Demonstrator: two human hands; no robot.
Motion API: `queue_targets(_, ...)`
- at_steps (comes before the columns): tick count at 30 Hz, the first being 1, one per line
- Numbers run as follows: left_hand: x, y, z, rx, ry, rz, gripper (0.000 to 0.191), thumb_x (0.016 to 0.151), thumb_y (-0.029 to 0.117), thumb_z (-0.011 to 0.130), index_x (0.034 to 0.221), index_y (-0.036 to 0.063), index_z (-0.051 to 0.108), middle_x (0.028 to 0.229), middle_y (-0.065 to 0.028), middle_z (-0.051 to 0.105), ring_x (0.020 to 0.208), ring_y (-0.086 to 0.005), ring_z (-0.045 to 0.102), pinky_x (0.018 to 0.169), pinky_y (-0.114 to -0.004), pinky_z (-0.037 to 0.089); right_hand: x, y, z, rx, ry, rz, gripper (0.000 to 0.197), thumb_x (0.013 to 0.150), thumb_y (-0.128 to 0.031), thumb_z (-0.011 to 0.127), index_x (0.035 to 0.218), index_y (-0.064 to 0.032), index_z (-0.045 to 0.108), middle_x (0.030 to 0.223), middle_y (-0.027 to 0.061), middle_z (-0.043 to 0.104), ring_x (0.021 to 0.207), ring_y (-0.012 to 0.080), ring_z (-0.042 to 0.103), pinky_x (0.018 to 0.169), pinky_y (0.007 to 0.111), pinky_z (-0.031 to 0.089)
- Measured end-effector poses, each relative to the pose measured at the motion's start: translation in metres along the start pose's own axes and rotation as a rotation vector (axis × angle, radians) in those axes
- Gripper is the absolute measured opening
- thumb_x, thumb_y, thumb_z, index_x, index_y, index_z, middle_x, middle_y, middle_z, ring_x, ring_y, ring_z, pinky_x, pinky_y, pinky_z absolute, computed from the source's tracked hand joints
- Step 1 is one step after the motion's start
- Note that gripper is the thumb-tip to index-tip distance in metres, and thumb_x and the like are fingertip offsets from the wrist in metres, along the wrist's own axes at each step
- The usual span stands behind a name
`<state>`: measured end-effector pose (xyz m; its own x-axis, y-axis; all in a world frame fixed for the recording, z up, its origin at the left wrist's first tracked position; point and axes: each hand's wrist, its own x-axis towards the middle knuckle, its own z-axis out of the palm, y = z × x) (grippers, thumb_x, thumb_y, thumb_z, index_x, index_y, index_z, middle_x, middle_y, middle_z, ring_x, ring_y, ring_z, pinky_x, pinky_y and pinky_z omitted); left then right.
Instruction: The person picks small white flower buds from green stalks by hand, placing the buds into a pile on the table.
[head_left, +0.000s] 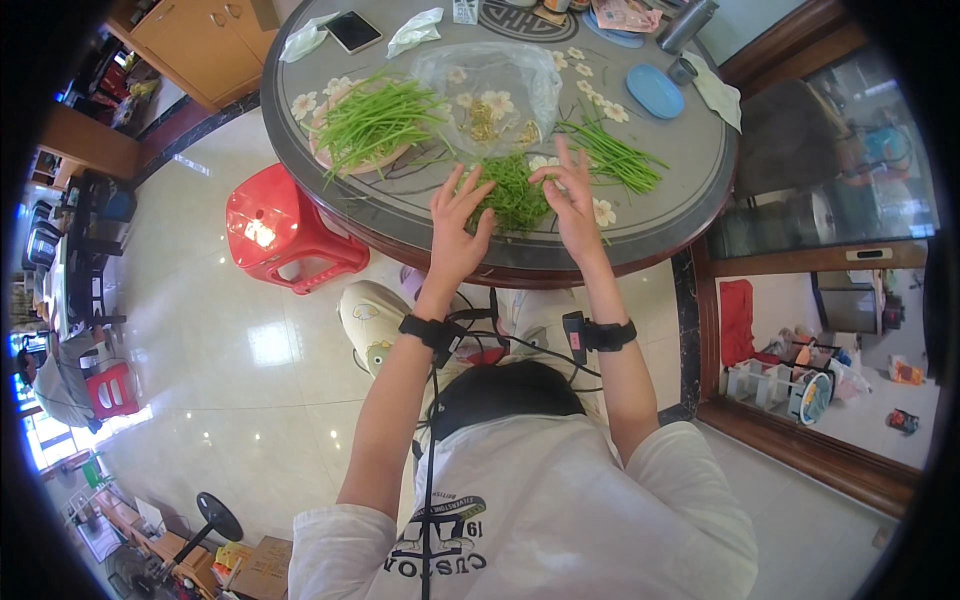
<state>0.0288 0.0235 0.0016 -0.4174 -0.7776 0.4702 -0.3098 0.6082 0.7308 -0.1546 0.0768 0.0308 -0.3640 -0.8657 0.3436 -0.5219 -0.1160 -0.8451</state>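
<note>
A loose heap of leafy green herbs (517, 196) lies near the front edge of the oval table (397, 196). My left hand (459, 221) is at the heap's left side with its fingers spread, holding nothing. At the right side is my right hand (571, 206), fingers apart and nothing in them; whether either hand touches the leaves, I cannot tell. Long green stalks (382, 124) fill a pinkish shallow basket (324, 154) to the left. A smaller bunch of green stalks (619, 159) rests on the tabletop to the right. Behind the heap, a clear plastic bag (517, 71) has yellowish scraps (484, 124) on it.
A phone (353, 32) and crumpled tissues (415, 31) lie at the far left. Toward the right stand a blue dish (655, 91), a small metal cup (682, 70) and a steel flask (687, 24). Below the table's left edge is a red plastic stool (274, 217). Black cables (517, 341) hang by my wrists.
</note>
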Motion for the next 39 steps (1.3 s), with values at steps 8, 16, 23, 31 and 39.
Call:
queue_targets(8, 0.000, 0.000, 0.001, -0.135, 0.083, -0.030, 0.035, 0.082, 0.004, 0.063, 0.116, 0.0061, 0.063, 0.122, -0.0118, 0.062, 0.114, -0.0307, 0.054, 0.099, -0.039, 0.039, -0.001, -0.010, 0.005, 0.533, -0.256, 0.327, 0.025, 0.101, -0.019, 0.045, 0.112, -0.0013, 0.059, 0.085, 0.0046, 0.068, 0.064, 0.0057, 0.053, 0.059, 0.021, 0.042)
queue_targets(16, -0.003, -0.001, 0.003, -0.228, 0.194, -0.081, 0.028, 0.080, -0.002, 0.066, 0.108, 0.0035, 0.065, 0.094, -0.0131, 0.066, 0.082, -0.0249, 0.063, 0.075, -0.030, 0.048, -0.017, -0.001, 0.029, 0.351, -0.328, 0.295, 0.023, 0.096, -0.012, 0.052, 0.113, 0.0028, 0.058, 0.077, 0.0065, 0.067, 0.064, 0.0080, 0.055, 0.058, 0.024, 0.044)
queue_targets(23, -0.004, -0.006, 0.004, -0.297, 0.178, -0.144, 0.023, 0.082, 0.000, 0.068, 0.105, 0.0030, 0.066, 0.090, -0.0113, 0.068, 0.076, -0.0183, 0.061, 0.070, -0.028, 0.048, -0.018, -0.005, 0.036, 0.218, -0.341, 0.220, 0.019, 0.091, -0.005, 0.061, 0.107, 0.0050, 0.063, 0.087, 0.0073, 0.068, 0.080, 0.0106, 0.065, 0.073, 0.024, 0.051)
queue_targets(31, -0.006, -0.011, 0.009, -0.415, 0.144, -0.287, 0.015, 0.084, -0.002, 0.067, 0.098, -0.0038, 0.064, 0.092, -0.0099, 0.071, 0.083, -0.0118, 0.065, 0.074, -0.024, 0.050, -0.020, -0.005, 0.033, 0.207, -0.292, 0.175, 0.018, 0.089, -0.007, 0.062, 0.102, 0.0054, 0.065, 0.086, 0.0137, 0.071, 0.078, 0.0164, 0.069, 0.070, 0.028, 0.053)
queue_targets(39, -0.005, -0.012, 0.008, -0.551, 0.131, -0.285, 0.013, 0.084, -0.004, 0.066, 0.097, -0.0041, 0.064, 0.094, -0.0106, 0.071, 0.086, -0.0134, 0.066, 0.078, -0.026, 0.052, -0.020, -0.007, 0.033, -0.026, -0.202, 0.063, 0.015, 0.085, -0.007, 0.067, 0.097, 0.0011, 0.068, 0.084, 0.0136, 0.066, 0.073, 0.0249, 0.061, 0.068, 0.033, 0.048)
